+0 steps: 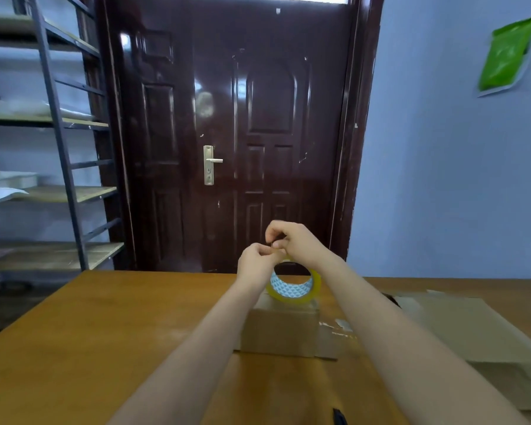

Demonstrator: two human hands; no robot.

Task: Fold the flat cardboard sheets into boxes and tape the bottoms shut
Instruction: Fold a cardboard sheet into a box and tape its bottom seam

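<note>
Nearest the camera a small dark object (pixel 339 418) lies on the wooden table (pixel 89 332), cut by the lower edge, so I cannot say what it is. Beyond it the two forearms reach forward over a folded cardboard box (pixel 278 331).

The left hand (pixel 256 265) and the right hand (pixel 295 240) are raised together, fingertips nearly touching. The fingers of both are curled and pinched on something very small between them; I judge it is the free end of the tape, but the strip itself is too thin and clear to see. Just under the fingers hangs the tape roll (pixel 295 286), yellowish, at the top of the box or just above it; I cannot tell if it touches.

The tape will be light, sticky and easy to fold onto itself, so it is better held by the very end and kept tight. The box seems light and fairly stiff; it may slide on the table when pressed.

To the right of the fingers and nearer, flat cardboard sheets (pixel 472 329) wait, partly outside the frame. The bottom seam of the box is hidden by the arms.
</note>
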